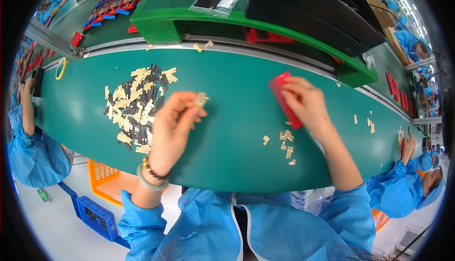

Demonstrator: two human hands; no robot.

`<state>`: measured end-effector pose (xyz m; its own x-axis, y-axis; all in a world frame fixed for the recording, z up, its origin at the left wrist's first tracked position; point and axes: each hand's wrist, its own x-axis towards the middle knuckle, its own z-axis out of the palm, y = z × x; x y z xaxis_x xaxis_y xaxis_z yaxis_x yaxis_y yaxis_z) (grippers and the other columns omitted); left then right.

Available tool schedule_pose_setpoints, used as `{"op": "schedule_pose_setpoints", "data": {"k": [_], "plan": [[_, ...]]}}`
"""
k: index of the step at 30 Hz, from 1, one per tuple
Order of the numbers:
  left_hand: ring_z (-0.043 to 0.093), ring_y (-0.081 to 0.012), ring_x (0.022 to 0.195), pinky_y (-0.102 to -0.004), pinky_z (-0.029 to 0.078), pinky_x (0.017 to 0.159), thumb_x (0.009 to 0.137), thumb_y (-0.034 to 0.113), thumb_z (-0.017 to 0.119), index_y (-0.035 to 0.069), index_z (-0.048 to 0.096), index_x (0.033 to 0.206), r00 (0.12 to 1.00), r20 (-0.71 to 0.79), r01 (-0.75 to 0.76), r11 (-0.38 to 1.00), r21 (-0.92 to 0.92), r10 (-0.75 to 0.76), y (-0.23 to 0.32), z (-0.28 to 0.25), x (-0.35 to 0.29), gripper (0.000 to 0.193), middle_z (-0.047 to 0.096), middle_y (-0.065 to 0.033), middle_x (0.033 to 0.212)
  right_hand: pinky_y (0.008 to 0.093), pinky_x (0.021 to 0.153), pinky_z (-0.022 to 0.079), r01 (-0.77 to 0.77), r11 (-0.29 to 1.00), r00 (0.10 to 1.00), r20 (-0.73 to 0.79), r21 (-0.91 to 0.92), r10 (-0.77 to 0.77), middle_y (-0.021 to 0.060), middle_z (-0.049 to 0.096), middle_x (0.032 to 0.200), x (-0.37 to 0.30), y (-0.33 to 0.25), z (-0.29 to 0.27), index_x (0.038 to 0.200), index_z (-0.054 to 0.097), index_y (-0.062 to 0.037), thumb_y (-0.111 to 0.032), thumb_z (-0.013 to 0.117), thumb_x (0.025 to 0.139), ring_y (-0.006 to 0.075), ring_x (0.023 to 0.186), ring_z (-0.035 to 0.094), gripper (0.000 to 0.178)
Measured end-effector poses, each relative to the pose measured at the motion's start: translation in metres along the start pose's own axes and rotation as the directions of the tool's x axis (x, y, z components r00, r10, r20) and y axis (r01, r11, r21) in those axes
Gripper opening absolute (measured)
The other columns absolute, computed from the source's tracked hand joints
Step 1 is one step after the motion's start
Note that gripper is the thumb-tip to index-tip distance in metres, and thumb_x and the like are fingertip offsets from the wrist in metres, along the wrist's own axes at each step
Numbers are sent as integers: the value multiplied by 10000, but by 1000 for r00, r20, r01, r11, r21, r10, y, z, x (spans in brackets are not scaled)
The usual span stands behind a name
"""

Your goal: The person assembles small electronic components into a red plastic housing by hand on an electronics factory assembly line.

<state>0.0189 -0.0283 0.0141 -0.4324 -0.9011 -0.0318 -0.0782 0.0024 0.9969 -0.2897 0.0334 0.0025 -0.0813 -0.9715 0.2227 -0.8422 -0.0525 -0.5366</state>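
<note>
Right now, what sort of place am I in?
Most likely a factory assembly line: people in matching blue smocks are on either side, and a heap of small beige and black parts lies on the long green bench.

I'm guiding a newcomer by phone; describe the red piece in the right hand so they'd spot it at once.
Find the green tabletop, then the right hand just right of its middle. Its fingers hold a long red piece, slanting, far end leftward. Unlike the small cream pieces on its near side, it is red and far larger.
</note>
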Motion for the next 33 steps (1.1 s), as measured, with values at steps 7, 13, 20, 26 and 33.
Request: {"op": "schedule_pose_setpoints", "data": {"k": [7,13,20,26,33], "plan": [[619,-110,824,-226,494,746,917,37,617,20,577,968,989,104,-97,993,-63,103,-19,50,5,67,680,-83,977,271,847,524,-180,642,979,197,745,47,130,526,1257,-45,-57,26,1231,563,22,21,595,863,144,957,604,369],[603,-89,850,-238,499,738,914,29,619,1,596,990,986,167,110,855,-506,-29,-10,74,-4,83,654,-62,927,227,698,503,-104,485,992,54,868,116,78,557,1115,-47,-82,40,1131,603,13,33,641,835,103,820,591,299],[523,-82,766,-216,428,685,883,33,652,-7,633,902,986,17,-163,975,-149,168,-4,74,-18,48,600,-16,829,264,645,521,33,687,994,-94,726,51,47,621,887,-42,-75,19,924,680,-14,6,687,805,124,737,622,121],[544,-140,789,-257,441,706,855,22,657,12,664,912,975,135,-159,978,-136,177,6,77,-30,58,615,-45,833,297,603,514,286,904,948,-228,318,-220,76,633,912,-52,-85,5,917,683,-40,-58,740,752,195,738,630,175],[595,-273,1030,-368,460,842,715,60,739,49,684,842,655,331,-754,558,347,679,22,70,-29,138,672,-52,1057,275,556,492,95,850,996,-52,518,-79,72,637,847,-67,-78,-4,888,672,-30,23,648,791,181,654,618,113]]}}
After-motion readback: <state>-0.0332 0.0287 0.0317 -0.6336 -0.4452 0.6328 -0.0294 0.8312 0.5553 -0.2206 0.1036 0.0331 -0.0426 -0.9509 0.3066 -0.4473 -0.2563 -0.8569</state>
